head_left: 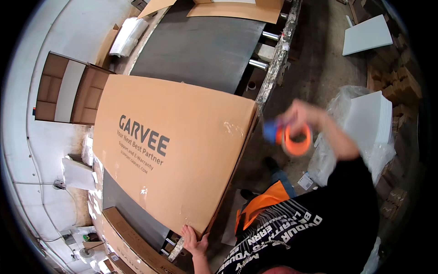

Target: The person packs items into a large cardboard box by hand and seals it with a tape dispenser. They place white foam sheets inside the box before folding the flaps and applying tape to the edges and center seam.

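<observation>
A large, flat brown cardboard box (196, 137) with dark printing lies across the roller conveyor. My left hand (195, 240) rests with spread fingers against its near corner. Off the box's right side, my right hand (296, 115) is raised and blurred by motion. It is closed around a tape dispenser (272, 131) with blue and orange parts and an orange tape roll (299, 145). Small shiny patches, perhaps clear tape, show on the box near its right and lower edges.
A dark conveyor belt (196, 45) runs beneath the box toward an open carton (235, 11). More cartons (132, 242) lean at the lower left. White panels (369, 118) in plastic wrap stand to the right, before stacked brown cardboard pieces (404, 86). A metal rail (273, 73) edges the conveyor.
</observation>
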